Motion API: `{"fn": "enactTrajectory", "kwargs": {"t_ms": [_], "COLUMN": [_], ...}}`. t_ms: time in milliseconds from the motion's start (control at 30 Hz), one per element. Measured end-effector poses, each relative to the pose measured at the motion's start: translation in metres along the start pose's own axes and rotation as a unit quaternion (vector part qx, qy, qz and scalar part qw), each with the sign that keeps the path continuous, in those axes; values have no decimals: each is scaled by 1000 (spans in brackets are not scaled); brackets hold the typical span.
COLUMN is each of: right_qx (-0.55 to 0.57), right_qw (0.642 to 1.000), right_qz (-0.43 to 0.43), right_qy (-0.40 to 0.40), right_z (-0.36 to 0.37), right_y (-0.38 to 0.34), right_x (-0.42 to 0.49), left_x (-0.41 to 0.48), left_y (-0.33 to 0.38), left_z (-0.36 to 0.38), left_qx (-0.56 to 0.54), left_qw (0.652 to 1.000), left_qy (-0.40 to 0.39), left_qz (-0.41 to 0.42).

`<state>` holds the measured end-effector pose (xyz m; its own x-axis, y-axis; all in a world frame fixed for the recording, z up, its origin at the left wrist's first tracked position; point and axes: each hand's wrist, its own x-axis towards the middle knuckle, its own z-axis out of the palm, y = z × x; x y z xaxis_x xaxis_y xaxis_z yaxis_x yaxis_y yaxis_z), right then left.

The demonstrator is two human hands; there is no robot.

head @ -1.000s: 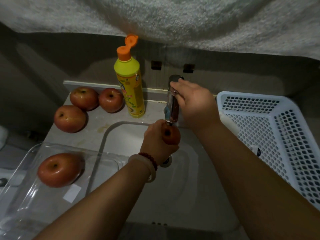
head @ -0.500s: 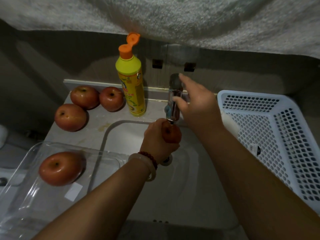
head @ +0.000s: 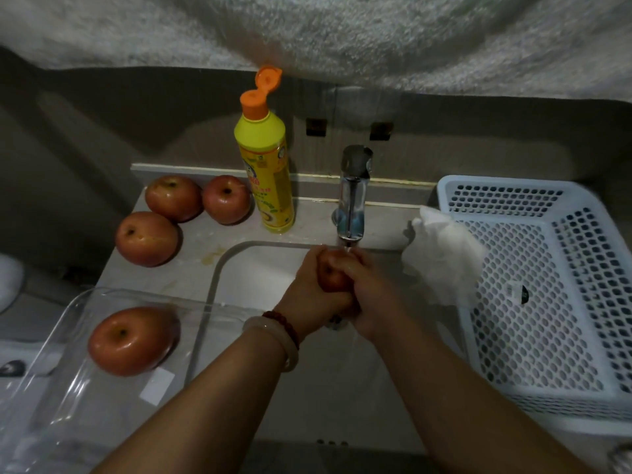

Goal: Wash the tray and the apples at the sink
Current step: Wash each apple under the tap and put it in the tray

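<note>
A red apple (head: 331, 272) sits between both hands, right under the chrome tap (head: 352, 196), over the white sink (head: 260, 268). My left hand (head: 313, 295) grips it from the left and my right hand (head: 367, 295) wraps it from the right. Water runs from the tap onto the apple. A clear plastic tray (head: 68, 388) at the lower left holds one apple (head: 131, 340). Three more apples (head: 147, 238) (head: 172, 198) (head: 226, 199) lie on the counter at the back left.
A yellow dish soap bottle (head: 265, 172) with an open orange cap stands left of the tap. A white perforated basket (head: 547, 289) fills the right side, with a crumpled white cloth (head: 441, 254) at its left rim. A wall rises behind the counter.
My right hand has left the tap handle and come down onto the apple that my left hand holds. Water now runs from the tap.
</note>
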<state>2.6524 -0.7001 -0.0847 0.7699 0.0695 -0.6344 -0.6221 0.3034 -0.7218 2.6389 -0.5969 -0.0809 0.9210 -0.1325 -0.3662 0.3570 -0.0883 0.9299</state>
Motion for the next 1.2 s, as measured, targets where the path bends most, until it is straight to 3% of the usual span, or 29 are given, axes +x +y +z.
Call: {"fn": "enactTrajectory", "kwargs": {"t_ms": [67, 167, 267, 333, 433, 500, 567, 600, 667, 700, 733, 800, 867, 900, 967, 1033, 1067, 1133, 1167, 1200], "right_qx": [-21, -137, -173, -129, -46, -16, -78, -130, -279, -327, -326, -193, -33, 22, 28, -80, -170, -312, -328, -302], "right_qw": [999, 970, 926, 946, 990, 997, 988, 969, 880, 837, 829, 918, 987, 995, 997, 988, 959, 862, 839, 856], "right_qz": [-45, -184, -330, -290, -111, -24, -86, -173, -360, -423, -443, -332, -110, -15, 27, -96, -205, -389, -428, -416], "right_qy": [23, 77, 65, 65, 79, 73, 97, 118, 132, 119, 101, 99, 110, 92, 63, 86, 102, 93, 71, 47], "right_z": [-1, 4, 13, 13, 6, 5, 9, 10, 8, 6, 4, 8, 8, 7, 6, 9, 8, 3, 1, -1], "right_y": [3, 16, 33, 32, 13, 3, 4, 9, 19, 25, 31, 25, 11, 4, -2, 2, 7, 18, 22, 26], "right_x": [3, -2, -5, -1, 15, 24, 22, 19, 10, 8, 10, 10, 13, 15, 18, 17, 16, 15, 16, 18], "left_x": [1, 4, 21, 27, 30, 27, 27, 27, 28, 25, 23, 24, 23, 21, 19, 20, 22, 21, 18, 18], "left_y": [7, 11, 1, -1, -3, -2, 0, 3, 5, 7, 9, 6, 1, 1, 0, 4, 6, 10, 13, 11], "left_z": [3, 11, 15, 14, 18, 22, 21, 20, 15, 14, 14, 13, 17, 19, 21, 19, 17, 13, 12, 12], "left_qx": [-70, -206, -92, -29, -12, -36, -54, -72, -109, -125, -152, -169, -139, -122, -120, -168, -197, -233, -232, -218], "left_qw": [997, 973, 984, 986, 987, 986, 985, 985, 985, 986, 983, 977, 974, 974, 970, 968, 967, 966, 967, 970], "left_qy": [-18, 43, 128, 154, 157, 160, 161, 154, 129, 103, 78, 101, 164, 185, 208, 185, 153, 74, 57, 67], "left_qz": [-33, -96, -81, -63, -38, -25, -14, -19, -18, -32, -61, -81, -68, -49, -23, -34, -51, -86, -92, -83]}}
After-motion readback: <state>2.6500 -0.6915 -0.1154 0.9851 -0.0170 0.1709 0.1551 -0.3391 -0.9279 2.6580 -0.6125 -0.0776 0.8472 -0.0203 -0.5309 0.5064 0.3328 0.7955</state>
